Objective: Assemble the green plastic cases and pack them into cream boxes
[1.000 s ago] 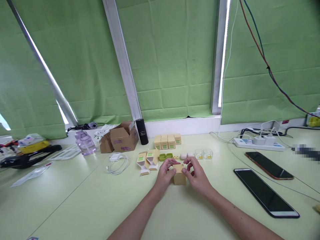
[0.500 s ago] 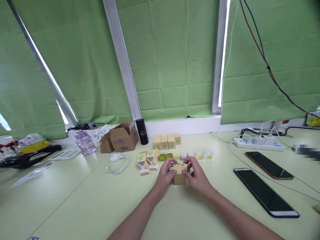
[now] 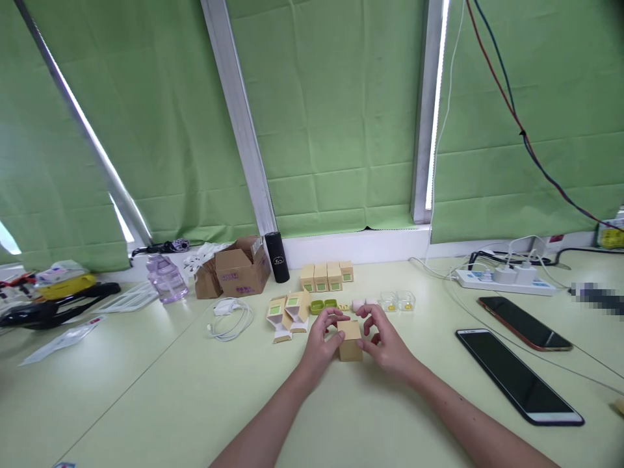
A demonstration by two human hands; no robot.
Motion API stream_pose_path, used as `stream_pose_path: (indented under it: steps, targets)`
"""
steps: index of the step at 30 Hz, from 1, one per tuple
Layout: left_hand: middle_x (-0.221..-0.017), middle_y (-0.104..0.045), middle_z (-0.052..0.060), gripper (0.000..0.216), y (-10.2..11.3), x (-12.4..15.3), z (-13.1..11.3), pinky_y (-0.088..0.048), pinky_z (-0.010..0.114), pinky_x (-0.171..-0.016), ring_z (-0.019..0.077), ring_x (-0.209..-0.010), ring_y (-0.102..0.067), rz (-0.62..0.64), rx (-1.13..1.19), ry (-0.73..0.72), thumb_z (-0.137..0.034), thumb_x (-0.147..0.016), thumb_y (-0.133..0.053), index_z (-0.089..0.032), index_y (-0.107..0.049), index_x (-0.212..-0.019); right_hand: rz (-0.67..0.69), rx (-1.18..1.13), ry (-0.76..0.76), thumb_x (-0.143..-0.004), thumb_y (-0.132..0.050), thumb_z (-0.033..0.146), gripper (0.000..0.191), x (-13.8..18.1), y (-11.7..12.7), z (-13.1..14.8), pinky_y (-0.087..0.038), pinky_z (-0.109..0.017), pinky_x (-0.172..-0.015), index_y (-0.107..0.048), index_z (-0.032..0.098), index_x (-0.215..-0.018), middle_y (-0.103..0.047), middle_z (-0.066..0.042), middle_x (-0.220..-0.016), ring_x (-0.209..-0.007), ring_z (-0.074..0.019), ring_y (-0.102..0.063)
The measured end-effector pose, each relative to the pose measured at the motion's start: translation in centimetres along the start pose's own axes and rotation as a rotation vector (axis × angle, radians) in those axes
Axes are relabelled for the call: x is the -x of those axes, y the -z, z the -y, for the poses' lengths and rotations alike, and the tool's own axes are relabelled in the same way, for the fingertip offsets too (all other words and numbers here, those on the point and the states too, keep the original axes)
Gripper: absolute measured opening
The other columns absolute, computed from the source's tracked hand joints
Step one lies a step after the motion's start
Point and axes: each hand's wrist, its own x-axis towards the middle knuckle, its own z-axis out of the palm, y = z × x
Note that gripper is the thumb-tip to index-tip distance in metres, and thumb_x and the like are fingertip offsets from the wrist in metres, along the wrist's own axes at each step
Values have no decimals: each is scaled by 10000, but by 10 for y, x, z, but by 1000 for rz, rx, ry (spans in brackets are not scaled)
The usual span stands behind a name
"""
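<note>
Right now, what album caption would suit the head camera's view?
Left hand and right hand flanking a small tan box on the pale table, a brown carton farther back.

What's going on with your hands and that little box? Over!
Left hand, right hand: either side of small brown box, both touching it. Box: on table, top looks shut. Close by: green containers just beyond left hand.

The bare left forearm (image 3: 270, 413) extends from the near left, the bare right forearm (image 3: 461, 406) from the near right. The bare left hand (image 3: 319, 341) and bare right hand (image 3: 385, 341) face each other, fingers (image 3: 330, 312) bent, thumbs (image 3: 338, 337) inward.
</note>
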Motion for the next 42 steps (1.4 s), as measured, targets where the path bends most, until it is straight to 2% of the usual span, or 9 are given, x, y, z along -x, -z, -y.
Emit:
stream_pose_path:
  steps: [3,8,14,18,21,28,35,38,42]
  targets:
    - [-1231,-721,121,312,1,-1,1,-386,417,-984,313,-1223,-611,-30,24,1,-337,-855,-683,-236,-576,-1130,-26,19,0,-781,-621,186,429,-2,3,-4,-541,-311,-628,-526,277,-1190,-543,-63,-1222,-858,-185,-598]
    - [-1203,-720,127,266,1,-5,5,-442,380,-913,295,-1182,-621,-119,75,24,-326,-855,-651,-226,-572,-1088,-164,179,-55,-864,-565,236,297,-7,6,-11,-535,-369,-687,-528,257,-1158,-562,-57,-1136,-759,-178,-583]
    - [-1151,-728,108,295,0,-8,8,-433,370,-942,272,-1149,-631,-145,108,44,-207,-781,-602,-220,-601,-1076,-37,86,25,-859,-594,242,418,-1,8,0,-536,-320,-645,-489,280,-1262,-535,-64,-1172,-844,-191,-582]
    - [-1145,-720,94,398,0,-7,9,-435,368,-943,261,-1123,-627,-101,170,90,-170,-700,-559,-229,-616,-1089,5,185,22,-766,-678,210,606,3,2,2,-531,-338,-650,-469,310,-1326,-526,-60,-1191,-839,-201,-584]
    - [-1158,-713,85,446,0,-8,10,-443,367,-945,265,-1157,-616,-69,196,100,-159,-660,-531,-240,-631,-1087,0,221,10,-754,-675,199,640,5,-1,-1,-534,-353,-657,-462,327,-1343,-534,-55,-1179,-822,-206,-593]
    - [-1080,-710,76,420,1,-12,13,-439,349,-882,239,-1008,-617,-124,119,60,-140,-632,-520,-217,-648,-1025,-66,253,-14,-772,-600,178,585,0,3,-8,-511,-322,-639,-468,320,-1324,-554,-38,-1132,-795,-189,-599]
    - [-1054,-723,81,444,1,-11,11,-433,353,-852,234,-957,-615,-148,61,51,-105,-634,-518,-210,-632,-1050,-157,211,-45,-798,-541,200,394,-8,6,-19,-491,-326,-651,-534,269,-1185,-542,22,-820,-731,-202,-599]
    - [-1031,-726,77,443,2,-11,11,-427,346,-840,227,-930,-610,-149,55,57,-104,-633,-519,-208,-626,-1051,-186,121,-67,-809,-516,213,342,-10,4,-22,-516,-341,-662,-556,267,-1145,-527,20,-810,-726,-200,-596]
    - [-991,-736,69,442,2,-10,10,-411,332,-810,218,-900,-612,-154,27,60,-110,-644,-514,-201,-618,-1064,-202,-51,-157,-796,-556,285,340,-12,3,-25,-515,-293,-527,-555,272,-1135,-528,-7,-869,-788,-221,-621]
